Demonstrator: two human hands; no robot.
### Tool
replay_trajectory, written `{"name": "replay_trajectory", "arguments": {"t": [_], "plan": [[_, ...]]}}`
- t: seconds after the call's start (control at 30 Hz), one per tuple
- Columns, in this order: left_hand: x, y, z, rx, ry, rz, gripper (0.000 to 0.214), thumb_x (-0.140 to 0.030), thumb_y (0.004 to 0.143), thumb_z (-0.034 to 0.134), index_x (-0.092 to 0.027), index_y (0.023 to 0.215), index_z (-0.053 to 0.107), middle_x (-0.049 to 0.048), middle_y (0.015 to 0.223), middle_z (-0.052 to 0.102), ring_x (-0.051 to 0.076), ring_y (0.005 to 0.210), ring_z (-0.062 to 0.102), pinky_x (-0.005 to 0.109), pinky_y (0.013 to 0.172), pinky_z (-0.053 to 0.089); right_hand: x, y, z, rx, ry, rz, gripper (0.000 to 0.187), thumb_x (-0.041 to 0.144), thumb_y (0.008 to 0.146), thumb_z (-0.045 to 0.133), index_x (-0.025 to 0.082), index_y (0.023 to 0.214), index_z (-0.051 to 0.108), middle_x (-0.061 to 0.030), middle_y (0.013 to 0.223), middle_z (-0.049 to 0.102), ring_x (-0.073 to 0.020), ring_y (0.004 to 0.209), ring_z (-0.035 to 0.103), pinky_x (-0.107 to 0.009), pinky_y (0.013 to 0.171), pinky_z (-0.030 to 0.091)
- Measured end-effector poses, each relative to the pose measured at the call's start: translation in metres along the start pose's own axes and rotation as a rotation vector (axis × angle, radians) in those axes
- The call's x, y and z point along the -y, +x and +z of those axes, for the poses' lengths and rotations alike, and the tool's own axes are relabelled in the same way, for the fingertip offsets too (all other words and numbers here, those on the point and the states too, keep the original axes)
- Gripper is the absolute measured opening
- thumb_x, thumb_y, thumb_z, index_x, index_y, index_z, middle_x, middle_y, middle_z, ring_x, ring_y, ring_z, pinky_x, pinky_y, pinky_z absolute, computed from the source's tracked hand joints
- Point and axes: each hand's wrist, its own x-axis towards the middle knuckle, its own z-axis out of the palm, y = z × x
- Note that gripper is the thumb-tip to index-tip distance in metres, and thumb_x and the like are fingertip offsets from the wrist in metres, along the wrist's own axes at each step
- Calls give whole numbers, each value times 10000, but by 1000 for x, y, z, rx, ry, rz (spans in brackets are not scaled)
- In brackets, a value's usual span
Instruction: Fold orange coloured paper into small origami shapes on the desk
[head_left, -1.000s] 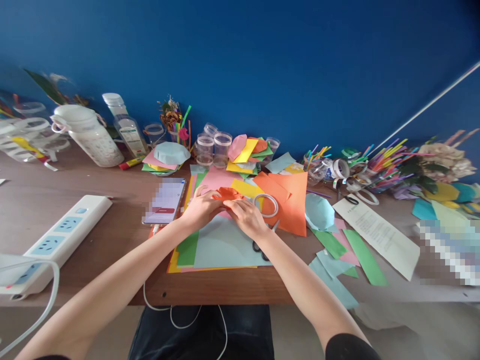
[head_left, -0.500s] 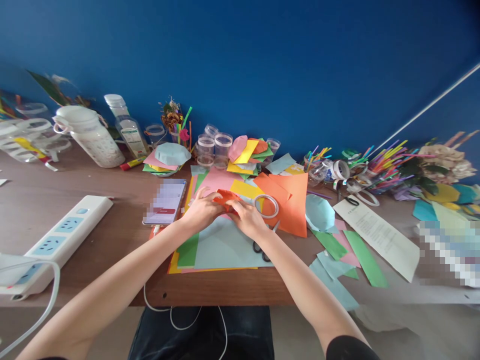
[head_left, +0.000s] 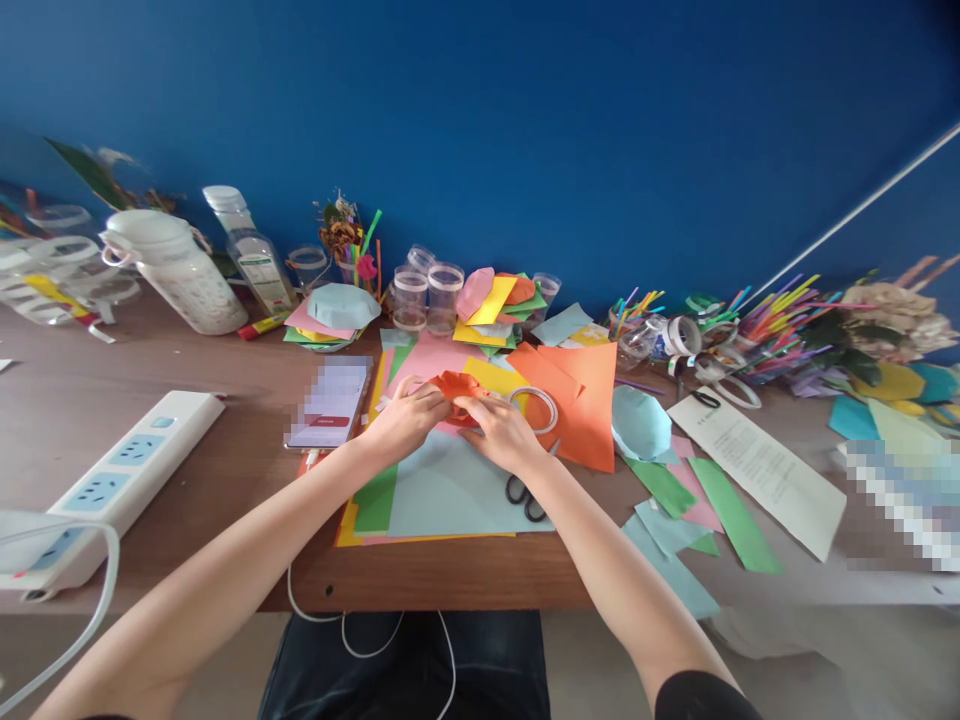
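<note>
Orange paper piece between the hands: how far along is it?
Done, it seems: the orange paper piece is already small and creased, and the scissors lie set down near the right wrist. In hand: the left hand and right hand both pinch it, working folds. Left: probably more shaping; the tape roll lies flat beside it, and the final form is unclear.

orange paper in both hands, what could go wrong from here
The left hand and right hand both pinch the small folded orange paper; a hard pull might tear it or spoil a crease. The scissors lie close by the right wrist, so a lowered forearm could catch on them. The tape roll sits just beside the right hand and could get knocked away.
</note>
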Motion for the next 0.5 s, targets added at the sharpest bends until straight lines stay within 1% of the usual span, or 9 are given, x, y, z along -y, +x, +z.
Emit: {"name": "replay_trajectory", "arguments": {"t": [0.07, 0.17, 0.23, 0.33, 0.4, 0.5], "plan": [[2, 0, -1, -2, -14, 0, 311, -5, 868, 325, -160, 891, 594, 59, 828, 611, 204, 900, 548, 385, 864, 332, -5, -1, -3, 7, -28, -13, 366, 174, 832, 602, 203, 1192, 540, -69, 1067, 681, -221, 1006, 617, -368, 913, 450], [3, -1, -2, -21, -28, 6, 295, -14, 872, 332, -168, 898, 582, 49, 830, 604, 198, 898, 542, 370, 857, 336, -8, -3, -5, 48, -80, 8, 353, 155, 842, 585, 189, 1192, 552, -75, 1028, 695, -224, 966, 626, -348, 868, 463], [1, 0, -2, -50, -27, 1, 240, -78, 908, 361, -172, 890, 581, 48, 835, 610, 195, 889, 547, 359, 849, 344, -7, -3, -4, 78, -115, 18, 338, 162, 863, 559, 187, 1200, 552, -71, 980, 704, -227, 929, 629, -333, 823, 469], [-4, 0, 0, -98, -20, 6, 163, -247, 941, 450, -176, 911, 593, 51, 883, 637, 194, 895, 565, 366, 866, 345, -3, -2, -2, 120, -142, 42, 312, 201, 899, 521, 196, 1210, 548, -73, 946, 706, -224, 905, 628, -307, 766, 467], [-6, 1, 4, -117, -13, 10, 194, -314, 943, 469, -181, 906, 606, 43, 881, 651, 186, 878, 578, 373, 880, 340, -1, -2, -2, 151, -148, 68, 304, 231, 911, 510, 197, 1211, 547, -79, 926, 705, -221, 901, 627, -292, 742, 460], [-4, 0, 12, -131, -13, -3, 272, -336, 960, 437, -183, 831, 621, 23, 808, 653, 164, 825, 585, 368, 875, 337, 1, -2, -2, 189, -140, 88, 302, 271, 924, 496, 202, 1214, 545, -84, 913, 705, -214, 912, 628, -279, 738, 449]]}}
